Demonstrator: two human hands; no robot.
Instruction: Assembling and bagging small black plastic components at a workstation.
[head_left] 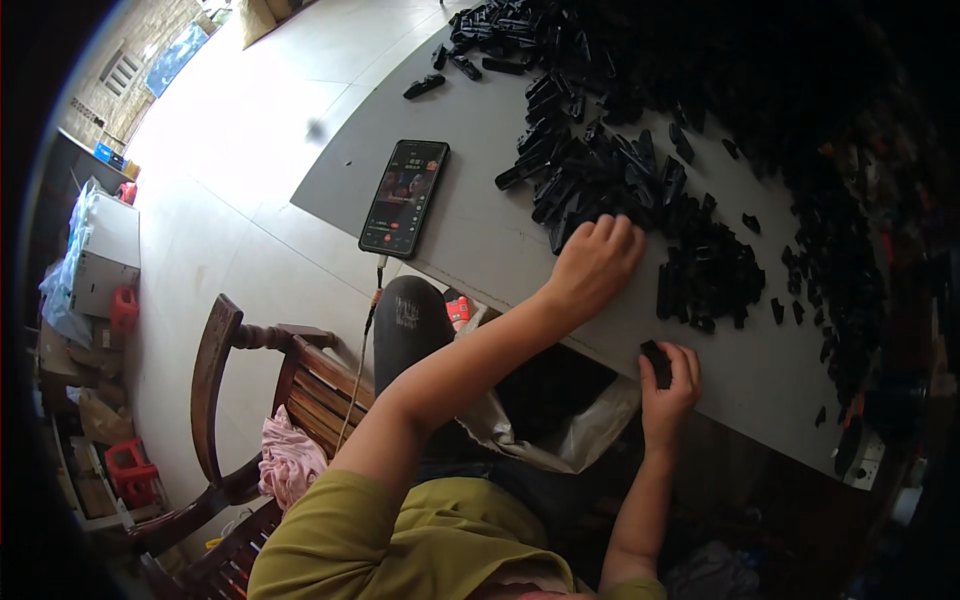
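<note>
My right hand [668, 385] sits at the near edge of the grey table [480, 215], fingers closed around a small black plastic piece [656, 362]. Farther in, my left hand [595, 262] rests curled on the heap of black parts [620, 175], right of the phone [405, 197]; I cannot tell whether it grips anything.

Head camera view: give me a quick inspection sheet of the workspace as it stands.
Surface: grey table, mostly bare near its left edge.
Job's things: heap of small black plastic parts; one black part in the right hand.
Clutter: phone, screen lit, lying flat.
Grip: left hand reaching into the heap, fingers curled; right hand at the table's near edge, closed on the part.
Cables: phone cable hanging off the table.
Surroundings: wooden chair, plastic bag under the table, tiled floor.
</note>
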